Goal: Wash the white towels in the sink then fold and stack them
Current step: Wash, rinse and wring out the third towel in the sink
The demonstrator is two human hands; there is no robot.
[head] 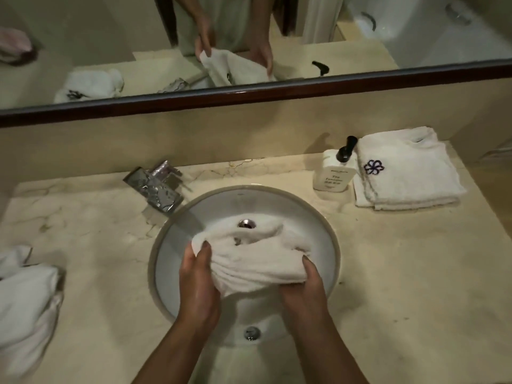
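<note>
Towel [257, 261] bunched over the sink [331, 239], held above the middle of the basin, its far edge drooping toward the drain [246, 224] at 12 o'clock. My left hand [198, 284] grips the near-left end, thumb up over the cloth, fingers curled under. My right hand [303, 289] clamps the right end the same way, fingers wrapped into the folds. Cloth gathered in ridges between the two grips; looks like wringing or scrubbing, can't tell which. Can't tell if water is running from the tap [155, 187] at 10 o'clock.

Progress, as I judge it: mid-task. A folded stack [407, 173] with a purple flower emblem sits on the counter at 2 o'clock, squared and neat, so likely at least one towel finished. A loose heap of white towels [25, 297] lies at 9 o'clock at the counter's left edge, unfolded; either waiting for the wash or washed and waiting to be folded, can't say. The one in hand needs finishing, folding and adding to the stack.

Soap bottle [333, 173] with black pump stands touching the folded stack's left side. Counter [401, 273] is pale veined marble, a few specks on it. Overflow cap [251, 332] at 6 o'clock of the basin. Dark-framed mirror [277, 91] runs along the back wall, reflecting my hands and the towel. Light dim, yellowish.
</note>
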